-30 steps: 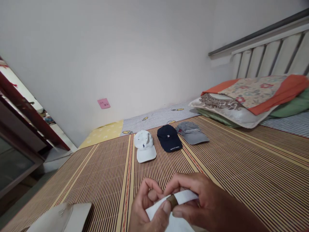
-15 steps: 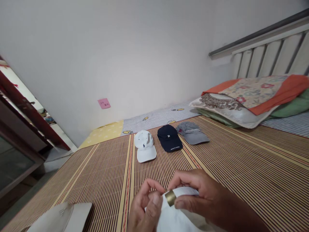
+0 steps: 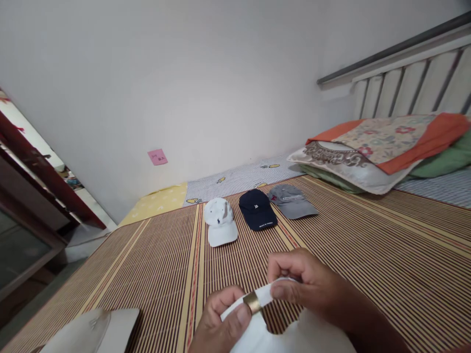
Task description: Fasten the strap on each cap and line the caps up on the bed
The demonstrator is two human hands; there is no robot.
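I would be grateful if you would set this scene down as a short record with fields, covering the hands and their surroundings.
Left hand: the left hand pinches the white strap next to the metal buckle
Right hand: the right hand pinches the other end of that strap
Held item: white cap, cut off by the frame's lower edge
Caps on mat, left to right: white cap with a dark logo, navy cap, grey cap
Surface: striped mat
On wall: pink note
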